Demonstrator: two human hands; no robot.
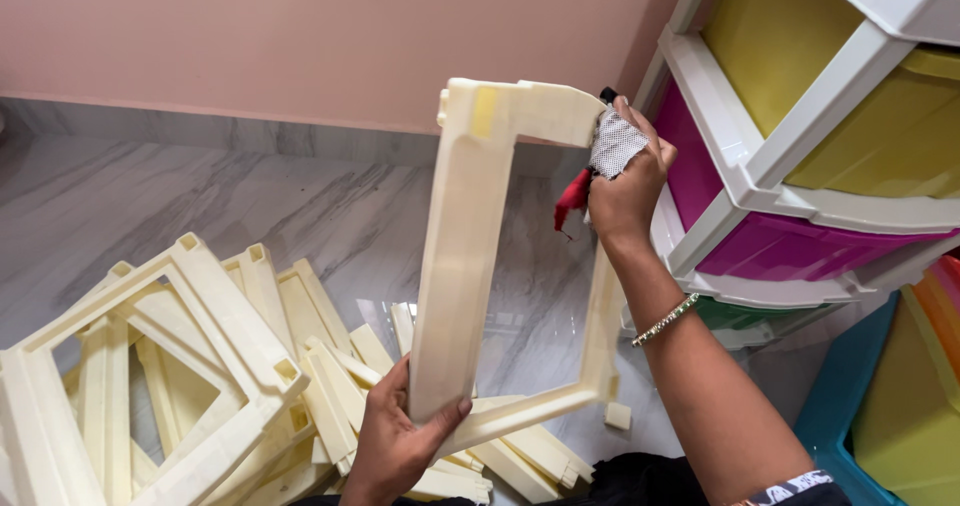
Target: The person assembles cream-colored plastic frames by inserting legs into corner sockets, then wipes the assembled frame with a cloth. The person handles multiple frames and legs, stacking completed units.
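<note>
A cream plastic rectangular frame [468,216] is held upright in front of me. My left hand [395,441] grips its lower left corner. My right hand [628,181] presses a white-and-red patterned cloth [603,156] against the frame's upper right corner, fingers closed on the cloth. A beaded bracelet sits on my right wrist.
A heap of more cream plastic frames [180,366] lies on the grey marble floor [330,206] at lower left. A plastic drawer unit [800,126] with yellow, magenta and green drawers stands at right. A teal and yellow drawer [880,406] is at lower right. A pink wall is behind.
</note>
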